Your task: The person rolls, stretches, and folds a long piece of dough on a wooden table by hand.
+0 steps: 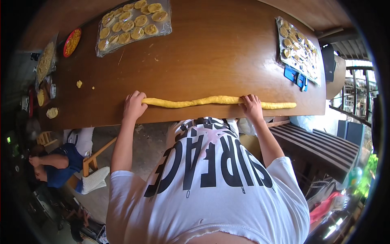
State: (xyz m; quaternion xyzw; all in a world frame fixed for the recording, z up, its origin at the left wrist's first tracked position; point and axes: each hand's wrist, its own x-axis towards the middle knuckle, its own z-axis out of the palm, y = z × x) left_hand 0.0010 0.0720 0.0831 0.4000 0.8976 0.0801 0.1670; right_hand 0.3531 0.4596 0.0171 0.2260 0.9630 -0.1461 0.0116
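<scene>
A long rope of yellow dough [195, 103] lies along the near edge of the wooden table, thicker in its middle and slightly wavy. My left hand [134, 105] has its fingers curled around the rope's left end, which the hand hides. Farther right, my right hand [252, 106] grips over the rope, and a thinner length of it sticks out beyond that hand. Two small scraps of yellow dough, a larger scrap [79, 84] and a tiny crumb [93, 87], sit to the left of my left hand.
A plastic-covered tray [102, 52] of flat round dough pieces is at the back left; a similar tray [278, 27] stands far right, beside a blue tool [292, 75]. A red plate [65, 50] with yellow food is on the left. A seated person [65, 164] is below left.
</scene>
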